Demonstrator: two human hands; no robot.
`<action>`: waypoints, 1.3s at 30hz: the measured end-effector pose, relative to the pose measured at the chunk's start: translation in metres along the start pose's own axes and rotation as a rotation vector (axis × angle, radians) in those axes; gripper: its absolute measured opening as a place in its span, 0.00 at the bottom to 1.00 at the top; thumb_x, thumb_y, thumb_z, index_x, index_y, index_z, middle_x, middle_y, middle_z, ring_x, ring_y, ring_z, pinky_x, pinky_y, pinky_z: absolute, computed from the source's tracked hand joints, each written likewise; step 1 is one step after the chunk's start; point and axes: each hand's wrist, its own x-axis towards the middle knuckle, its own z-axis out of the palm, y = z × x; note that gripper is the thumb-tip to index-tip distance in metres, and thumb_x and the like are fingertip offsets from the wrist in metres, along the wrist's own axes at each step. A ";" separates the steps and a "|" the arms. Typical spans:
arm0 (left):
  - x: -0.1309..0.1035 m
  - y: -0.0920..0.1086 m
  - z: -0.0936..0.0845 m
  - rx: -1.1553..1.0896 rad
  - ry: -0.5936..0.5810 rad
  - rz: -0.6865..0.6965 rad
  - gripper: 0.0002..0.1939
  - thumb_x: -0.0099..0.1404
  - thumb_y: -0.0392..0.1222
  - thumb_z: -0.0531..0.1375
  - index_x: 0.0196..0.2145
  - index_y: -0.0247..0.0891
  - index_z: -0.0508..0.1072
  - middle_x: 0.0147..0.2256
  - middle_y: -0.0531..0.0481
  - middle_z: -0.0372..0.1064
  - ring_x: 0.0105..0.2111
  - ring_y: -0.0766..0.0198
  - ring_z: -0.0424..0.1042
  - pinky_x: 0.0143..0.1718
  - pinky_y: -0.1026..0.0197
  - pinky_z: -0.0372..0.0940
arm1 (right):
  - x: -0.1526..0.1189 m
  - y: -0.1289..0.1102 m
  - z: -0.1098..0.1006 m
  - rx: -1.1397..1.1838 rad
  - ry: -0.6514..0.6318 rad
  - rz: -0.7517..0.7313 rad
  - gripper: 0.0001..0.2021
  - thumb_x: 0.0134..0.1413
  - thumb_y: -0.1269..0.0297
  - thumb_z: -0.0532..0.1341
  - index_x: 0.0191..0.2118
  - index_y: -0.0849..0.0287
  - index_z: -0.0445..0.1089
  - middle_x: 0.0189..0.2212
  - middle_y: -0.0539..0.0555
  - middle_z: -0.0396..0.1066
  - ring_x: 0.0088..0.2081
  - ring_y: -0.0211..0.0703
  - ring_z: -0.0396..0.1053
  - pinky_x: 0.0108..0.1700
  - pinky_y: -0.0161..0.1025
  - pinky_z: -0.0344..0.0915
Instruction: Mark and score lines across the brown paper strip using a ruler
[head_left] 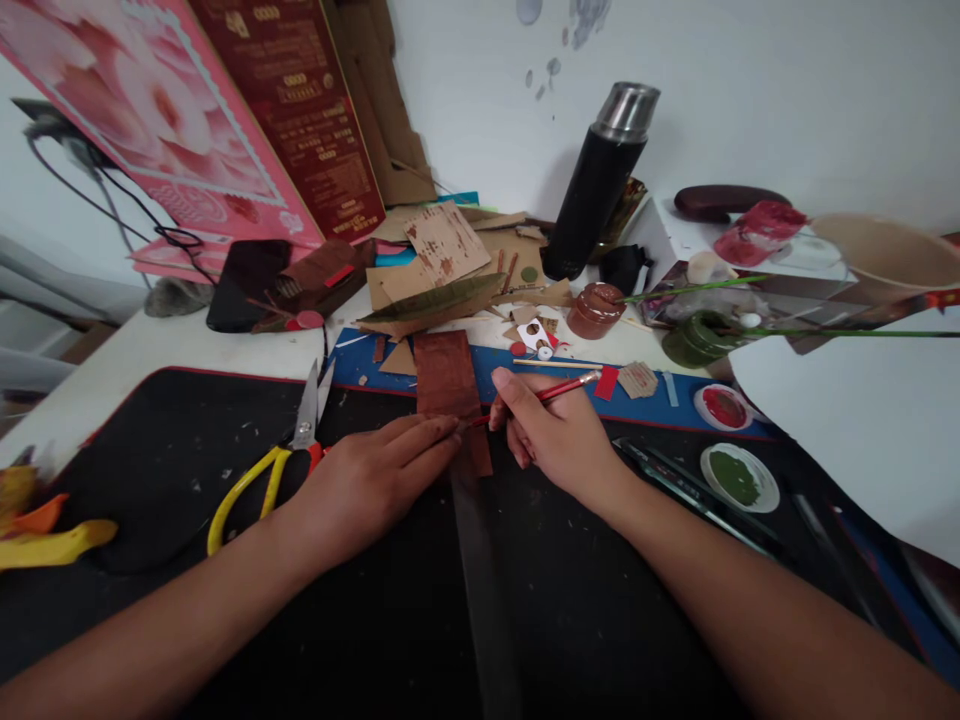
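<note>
A piece of brown-painted cardboard (446, 370) lies flat in front of me, over the blue edge and black surface of the mat. My left hand (375, 470) bears down on its near end, fingers together and thumb hidden. Below the fingertips, a long dark flat strip (480, 590), like a ruler, runs toward me; its far end meets the cardboard. My right hand (559, 430) is closed around a slim red pencil (566, 387), whose tip reaches the cardboard beside my left fingertips. Yellow-handled scissors (274, 470) rest with parted blades left of my left hand.
Right of my hand are a dark green cutter-like tool (694, 500) and lids of green paint (735, 478) and red paint (724, 407). Behind stand a brown paint jar (595, 311), a green paint jar (694, 340), a black flask (600, 185), cardboard scraps (446, 243) and a phone (247, 285).
</note>
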 end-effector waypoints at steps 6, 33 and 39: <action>0.001 0.000 0.001 0.018 0.006 0.033 0.14 0.75 0.31 0.51 0.53 0.28 0.73 0.50 0.37 0.79 0.50 0.51 0.80 0.46 0.52 0.80 | 0.000 0.002 0.000 -0.008 -0.007 -0.003 0.25 0.70 0.45 0.57 0.26 0.55 0.70 0.11 0.44 0.60 0.12 0.33 0.59 0.18 0.35 0.51; 0.003 0.002 -0.003 0.087 -0.039 0.081 0.17 0.77 0.32 0.47 0.51 0.27 0.74 0.51 0.38 0.79 0.51 0.51 0.79 0.46 0.54 0.79 | -0.002 0.003 -0.001 -0.072 -0.031 -0.038 0.25 0.72 0.46 0.56 0.26 0.55 0.70 0.12 0.43 0.61 0.13 0.32 0.61 0.18 0.34 0.54; 0.003 0.002 -0.003 0.076 -0.037 0.081 0.16 0.77 0.31 0.47 0.51 0.27 0.74 0.51 0.38 0.79 0.51 0.51 0.79 0.46 0.54 0.79 | -0.002 0.001 -0.002 -0.069 -0.046 -0.014 0.25 0.72 0.45 0.55 0.26 0.55 0.69 0.12 0.43 0.61 0.13 0.32 0.61 0.17 0.33 0.53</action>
